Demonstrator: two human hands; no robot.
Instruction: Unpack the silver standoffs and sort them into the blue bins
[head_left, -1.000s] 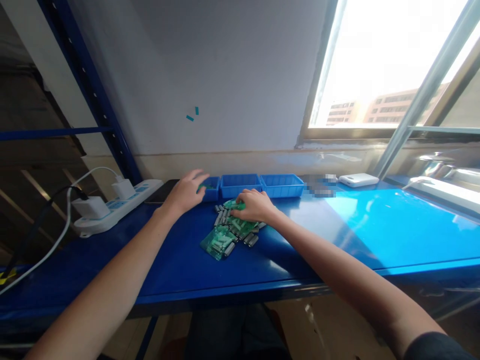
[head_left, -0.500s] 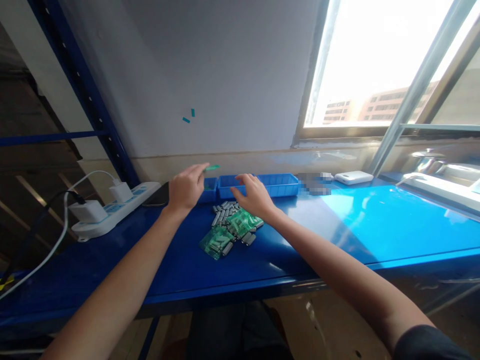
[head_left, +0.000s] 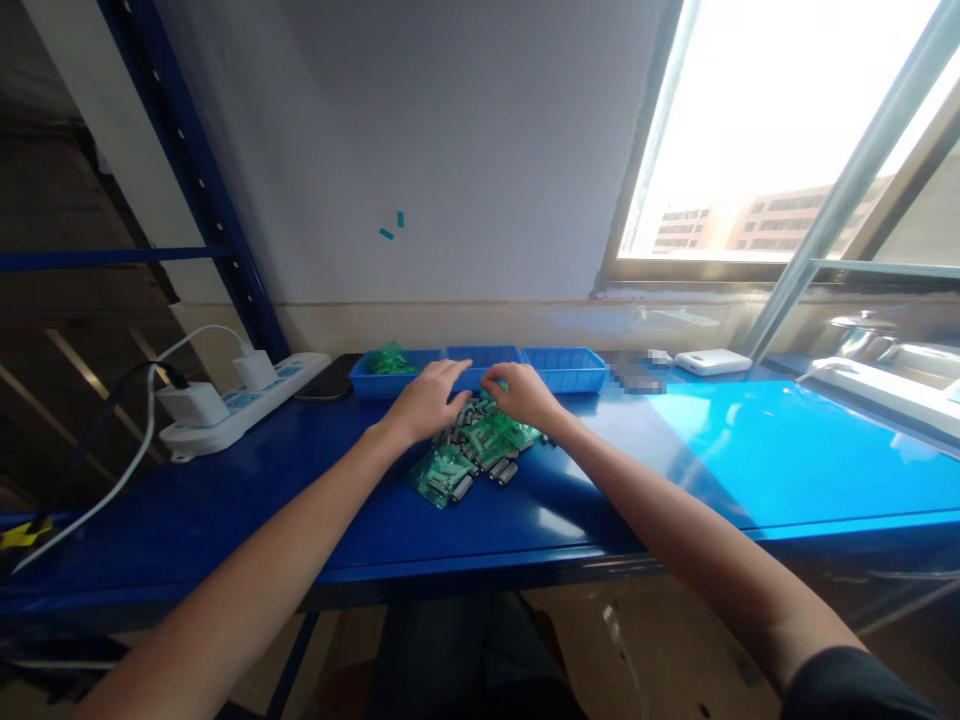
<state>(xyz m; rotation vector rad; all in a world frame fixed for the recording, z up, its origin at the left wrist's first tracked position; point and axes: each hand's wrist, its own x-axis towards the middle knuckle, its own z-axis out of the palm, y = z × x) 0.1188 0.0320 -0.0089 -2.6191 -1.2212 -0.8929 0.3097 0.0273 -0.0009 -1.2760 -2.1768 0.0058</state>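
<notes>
My left hand (head_left: pixel 431 402) is over the left side of the pile, fingers stretched out and thumb apart, holding nothing visible. To its right, my right hand (head_left: pixel 517 393) has its fingers curled together in a pinch, with green plastic showing at the fingertips; it seems to be a small green bag, mostly hidden. Below both hands lies a heap of short silvery metal cylinders (head_left: pixel 504 472), mixed with translucent green plastic bags (head_left: pixel 441 474). Just behind the hands, a row of blue bins (head_left: pixel 566 372) stands against the wall. More green bags (head_left: pixel 390 358) lie in the left bin.
A white power strip (head_left: pixel 247 412) with plugged-in chargers sits at the left, beside a dark phone (head_left: pixel 330 380). Right of the bins are a blurred patch and a white box-like device (head_left: pixel 712 361). The blue table's front edge (head_left: pixel 480 572) runs close to my body.
My left hand has come from the left bin down to the pile and no longer holds the green piece. My right hand's fingers have closed near the top of the pile.
</notes>
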